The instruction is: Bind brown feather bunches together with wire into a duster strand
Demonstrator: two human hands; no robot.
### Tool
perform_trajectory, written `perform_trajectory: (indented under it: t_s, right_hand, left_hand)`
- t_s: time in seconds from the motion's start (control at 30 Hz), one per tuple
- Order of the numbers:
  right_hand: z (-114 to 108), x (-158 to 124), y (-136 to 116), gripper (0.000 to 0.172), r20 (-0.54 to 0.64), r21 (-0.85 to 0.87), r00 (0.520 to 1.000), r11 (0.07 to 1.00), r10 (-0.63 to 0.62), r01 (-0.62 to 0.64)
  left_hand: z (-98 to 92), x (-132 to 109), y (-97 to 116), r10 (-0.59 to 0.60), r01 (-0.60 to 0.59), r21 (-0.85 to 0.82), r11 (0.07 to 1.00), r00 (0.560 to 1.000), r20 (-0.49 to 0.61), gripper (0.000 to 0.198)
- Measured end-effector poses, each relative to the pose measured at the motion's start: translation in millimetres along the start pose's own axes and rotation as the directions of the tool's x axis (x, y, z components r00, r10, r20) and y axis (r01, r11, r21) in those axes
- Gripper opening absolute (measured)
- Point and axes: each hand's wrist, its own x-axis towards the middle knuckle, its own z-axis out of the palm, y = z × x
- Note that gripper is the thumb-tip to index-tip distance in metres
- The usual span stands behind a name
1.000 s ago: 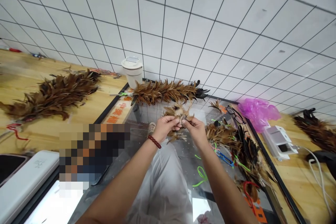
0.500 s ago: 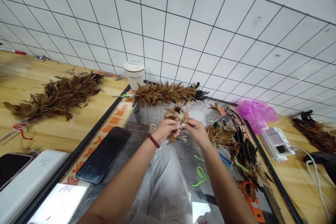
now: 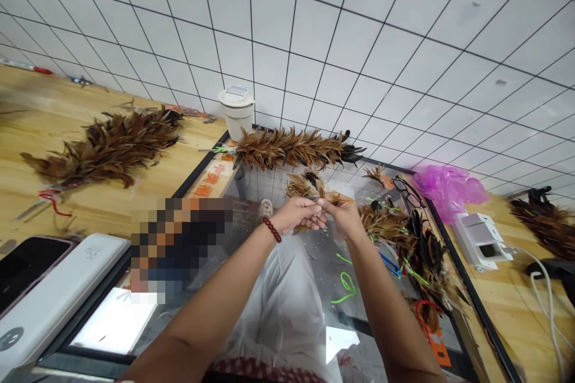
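Note:
Over the glass tabletop, a small bunch of brown, cream and black feathers point(image 3: 306, 182) fans out above my fingers. My left hand point(image 3: 294, 215), with a dark red bead bracelet at the wrist, is closed on the lower end of the bunch. Close against it, my right hand point(image 3: 345, 216) is pinched at the same end, with brown feather showing by its fingers. The fingertips hide exactly where they grip. Just beyond lies a long brown feather duster point(image 3: 291, 148) with a black tip, along the back edge of the glass.
Loose feather bundles point(image 3: 422, 239) lie right of my forearm, near green string point(image 3: 345, 290) and glasses point(image 3: 408, 191). A pink plastic bag point(image 3: 449, 191) and white device point(image 3: 483, 242) stand farther right. Left are another feather duster point(image 3: 112, 146), a white power bank point(image 3: 67, 293) and a lidded cup point(image 3: 238, 112).
The view has shifted, so the surroundings sit a little higher and farther right. My hands stay together at the feather bunch. A pixelated patch now covers the phone on the glass.

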Motion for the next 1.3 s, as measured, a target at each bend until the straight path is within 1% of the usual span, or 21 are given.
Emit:
perform_trajectory:
  t_s: [0.1,0.17,0.23,0.27,0.37,0.43,0.47,0.5,0.57,0.6,0.63,0.67,0.73,0.8,0.87,0.93,1.0,1.07,1.17,1.23,1.3]
  right_hand:
    - [-1.7,-0.7,-0.9,0.027,0.017,-0.094,0.995,0.991,-0.099,0.1]
    - [-3.7,-2.4,-3.7,0.04,0.054,-0.25,0.966,0.933,-0.252,0.257]
    - [-4.9,-5.2,-6.4,0.06,0.128,-0.444,0.906,0.793,-0.404,0.417]
    - [-4.9,-6.9,-7.0,0.065,0.169,-0.525,0.873,0.708,-0.458,0.473]
    - [-2.4,-10.8,-5.1,0.058,0.231,-0.677,0.801,0.5,-0.552,0.54]
    - [-0.1,-11.2,-2.6,0.054,0.224,-0.722,0.79,0.447,-0.571,0.528]
    - [0.4,-10.6,-2.0,0.054,0.194,-0.725,0.804,0.47,-0.563,0.504]
    - [0.3,-9.7,-1.9,0.055,0.146,-0.707,0.832,0.532,-0.536,0.467]
    - [-2.3,-7.4,-3.7,0.054,0.073,-0.568,0.921,0.743,-0.382,0.353]
    - [-4.5,-6.4,-5.2,0.052,0.089,-0.444,0.961,0.853,-0.26,0.273]
    - [-7.0,-5.9,-6.7,0.047,0.152,-0.304,0.979,0.936,-0.136,0.177]
    - [-9.4,-5.6,-7.9,0.041,0.245,-0.171,0.969,0.982,-0.034,0.077]
    - [-12.6,-6.0,-8.8,0.032,0.411,0.016,0.909,0.996,0.071,-0.084]
    - [-12.8,-6.1,-7.4,0.029,0.443,0.098,0.892,0.983,0.096,-0.154]
    - [-10.6,-4.9,-4.3,0.03,0.365,0.109,0.927,0.984,0.093,-0.142]
    - [-8.2,-2.5,-1.0,0.031,0.216,0.073,0.975,0.994,0.061,-0.078]
    - [-6.5,0.2,1.4,0.031,0.075,0.0,0.997,1.0,0.002,-0.002]
    - [-5.3,1.9,2.7,0.032,0.013,-0.101,0.997,0.992,-0.075,0.076]
    - [-4.4,2.8,3.0,0.03,0.017,-0.213,0.984,0.961,-0.177,0.177]
    - [-6.3,3.4,2.8,0.023,-0.02,-0.231,0.979,0.954,-0.203,0.193]
    - [-11.7,4.4,2.8,0.02,-0.085,-0.293,0.973,0.939,-0.213,0.18]
  left_hand:
    - [-1.7,1.6,-1.0,0.013,-0.019,-0.084,0.996,0.998,-0.069,0.03]
    - [-3.7,2.0,-0.4,0.047,-0.072,-0.202,0.977,0.991,-0.126,0.025]
    - [-5.0,2.2,0.5,0.082,-0.124,-0.285,0.95,0.984,-0.157,0.021]
    - [-5.1,2.3,0.7,0.089,-0.134,-0.303,0.943,0.983,-0.159,0.02]
    - [-3.8,2.8,0.3,0.085,-0.13,-0.317,0.939,0.985,-0.153,0.02]
    - [-2.8,2.9,0.0,0.095,-0.145,-0.319,0.937,0.981,-0.167,0.02]
    - [-2.6,2.8,0.1,0.106,-0.161,-0.313,0.936,0.977,-0.184,0.021]
    - [-2.6,2.4,0.5,0.117,-0.174,-0.299,0.938,0.973,-0.199,0.021]
    - [-3.1,1.1,2.0,0.122,-0.168,-0.249,0.954,0.974,-0.193,0.022]
    - [-3.5,0.2,3.0,0.114,-0.15,-0.219,0.964,0.979,-0.169,0.023]
    - [-3.7,-0.8,3.9,0.101,-0.126,-0.191,0.974,0.986,-0.136,0.024]
    - [-3.9,-1.9,4.8,0.083,-0.099,-0.167,0.981,0.992,-0.096,0.025]
    - [-3.6,-3.9,5.9,0.043,-0.046,-0.131,0.99,0.999,-0.021,0.028]
    - [-2.9,-5.1,6.0,0.0,0.003,-0.104,0.995,0.999,0.035,0.029]
    - [-2.2,-5.4,5.3,-0.033,0.038,-0.085,0.996,0.998,0.063,0.029]
    - [-1.6,-4.7,4.1,-0.028,0.033,-0.089,0.995,0.998,0.053,0.027]
    - [-0.9,-3.4,2.8,-0.006,0.01,-0.1,0.995,0.999,0.039,0.03]
    - [0.3,-2.0,1.6,0.006,-0.003,-0.094,0.996,1.0,0.028,0.034]
    - [2.2,-0.8,1.0,0.034,-0.035,-0.054,0.998,0.999,-0.026,0.035]
    - [1.5,-1.3,2.8,0.098,-0.104,-0.084,0.991,0.992,-0.079,0.034]
    - [-2.0,-2.8,6.8,0.183,-0.206,-0.186,0.961,0.974,-0.134,0.031]
